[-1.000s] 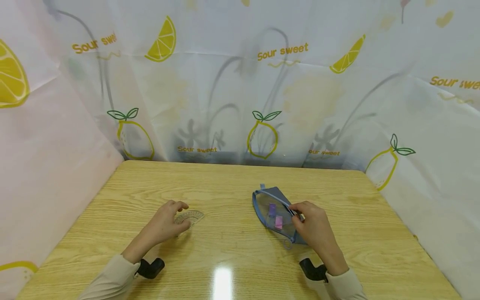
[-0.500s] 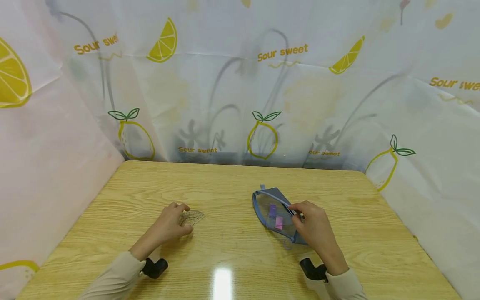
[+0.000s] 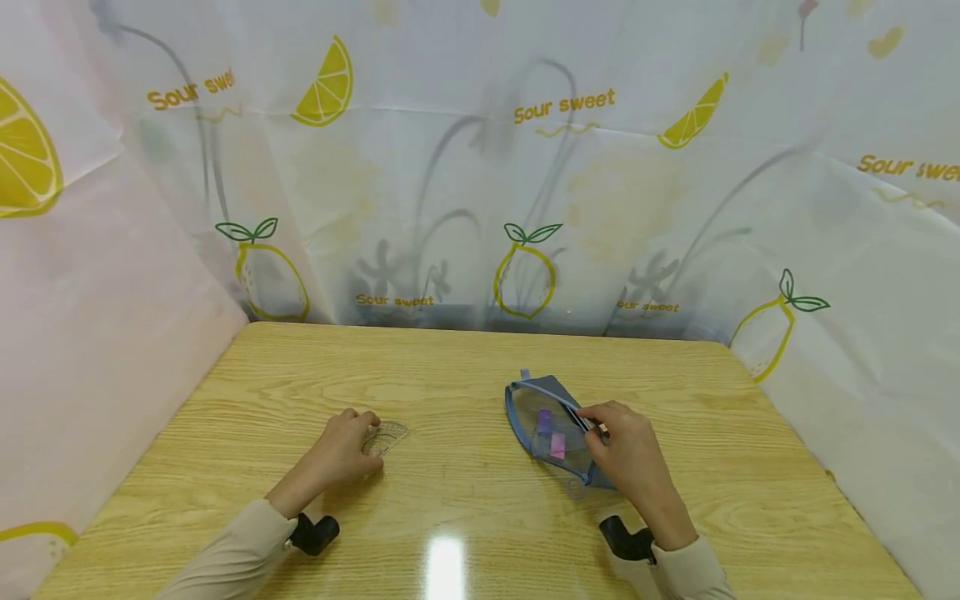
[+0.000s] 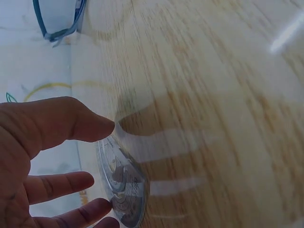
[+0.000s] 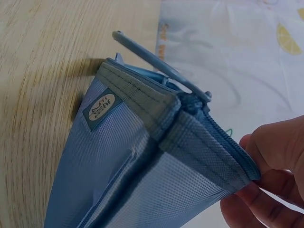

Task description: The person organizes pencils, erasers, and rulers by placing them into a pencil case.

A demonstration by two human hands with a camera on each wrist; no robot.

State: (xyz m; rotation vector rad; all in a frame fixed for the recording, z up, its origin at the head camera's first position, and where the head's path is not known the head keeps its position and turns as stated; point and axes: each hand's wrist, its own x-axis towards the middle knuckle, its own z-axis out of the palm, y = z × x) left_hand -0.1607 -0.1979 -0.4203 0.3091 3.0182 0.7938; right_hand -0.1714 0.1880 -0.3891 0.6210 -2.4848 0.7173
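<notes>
A clear protractor [image 3: 390, 435] lies on the table at the left in the head view. My left hand [image 3: 337, 455] is over its near-left part, thumb and fingers spread about it. In the left wrist view the fingertips [image 4: 100, 206] are at the protractor's edge, and the thumb is close to its other end; whether they press on it I cannot tell. To the right is a blue zip pouch [image 3: 523, 417] with a see-through mesh side, its zipped top parted. My right hand [image 3: 632, 450] pinches the pouch's zipper edge between thumb and fingers.
Purple [image 3: 544, 420] and pink [image 3: 557, 444] pieces show at the pouch's mesh side. A pull ring [image 3: 575, 488] hangs at its near end. The wooden table [image 3: 450, 375] is bounded by a lemon-printed curtain [image 3: 450, 167] at the back and sides.
My left hand has shifted slightly to the right and nearer, and its fingers stand around the protractor's edge. The right hand and the pouch have hardly moved.
</notes>
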